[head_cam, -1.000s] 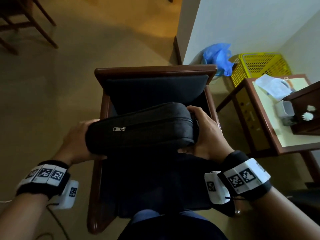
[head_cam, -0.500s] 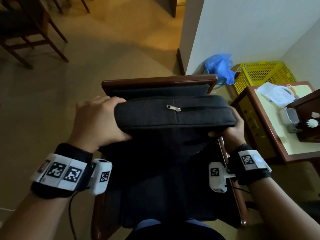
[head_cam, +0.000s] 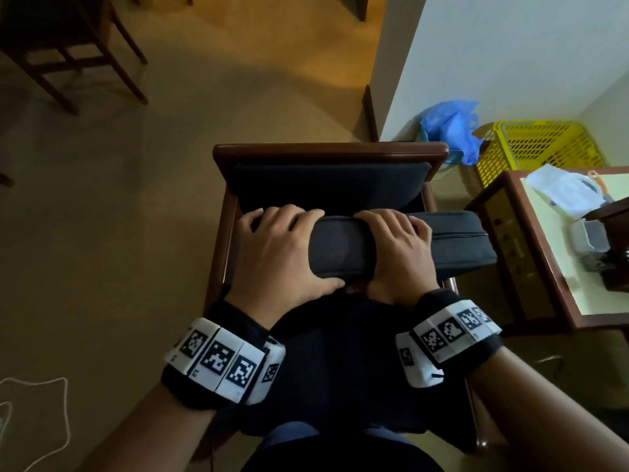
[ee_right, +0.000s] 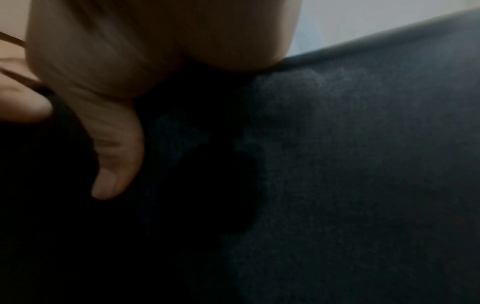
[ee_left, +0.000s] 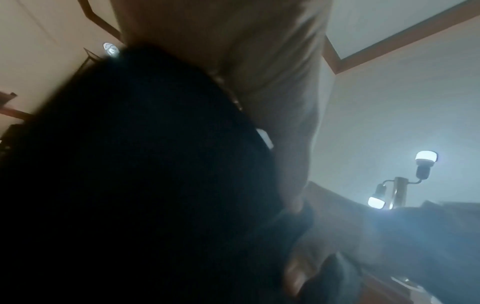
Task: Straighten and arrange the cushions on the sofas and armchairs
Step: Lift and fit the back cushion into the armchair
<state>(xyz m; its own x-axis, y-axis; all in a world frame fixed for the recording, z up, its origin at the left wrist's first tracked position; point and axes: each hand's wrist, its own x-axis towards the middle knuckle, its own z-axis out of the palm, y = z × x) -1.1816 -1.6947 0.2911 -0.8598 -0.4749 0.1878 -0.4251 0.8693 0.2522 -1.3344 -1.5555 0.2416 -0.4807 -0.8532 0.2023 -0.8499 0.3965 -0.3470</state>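
As the dark zippered cushion (head_cam: 401,247) lies mid-frame across the wooden armchair (head_cam: 326,152), long axis running right past the armrest, my left hand (head_cam: 282,253) grips its near end; my right hand (head_cam: 396,250) apparently clasps beside it.

Dim overall, with warm yellow light on the floor (head_cam: 238,80) well beyond the hands and cooler light on the wall (head_cam: 510,56) past the right hand (head_cam: 396,253). Heavy shadow under both hands. Curved bending at the head view's edges. Strongly blurred, dark, noisy wrist views; glare from two lamp bulbs (ee_left: 426,157) past the left hand's fingers.
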